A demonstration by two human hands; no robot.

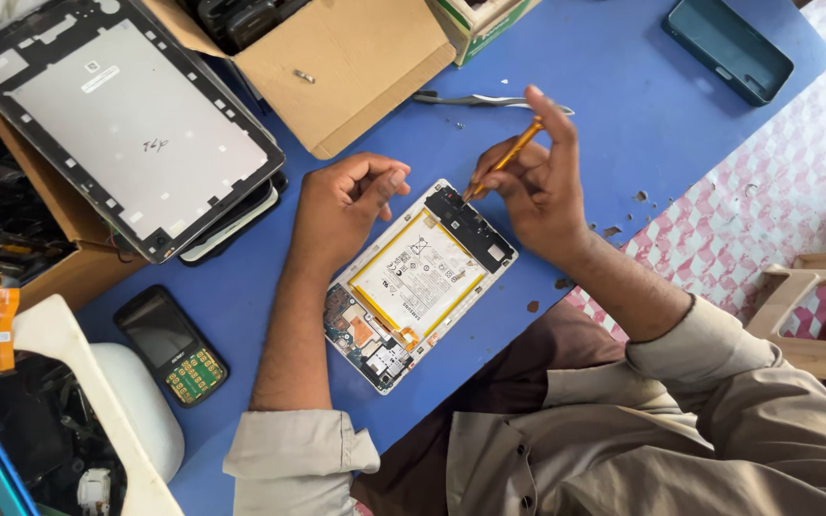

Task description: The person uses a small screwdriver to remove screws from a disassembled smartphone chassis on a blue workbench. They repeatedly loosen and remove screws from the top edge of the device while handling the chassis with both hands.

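Observation:
An opened phone point(413, 287) lies on the blue table point(623, 105), its back off, showing a white battery with yellow edging and circuit boards at both ends. My right hand point(532, 186) grips a yellow-handled screwdriver point(504, 158), tip down on the black top section of the phone. My left hand point(346, 201) rests curled at the phone's upper left edge, fingers touching its rim.
A bare tablet panel point(121, 119) lies on stacked devices at the upper left. A cardboard box flap point(356, 57), metal tweezers point(480, 99), a teal phone case point(728, 48), a keypad phone point(172, 346) and a white tray of parts point(69, 420) surround the phone.

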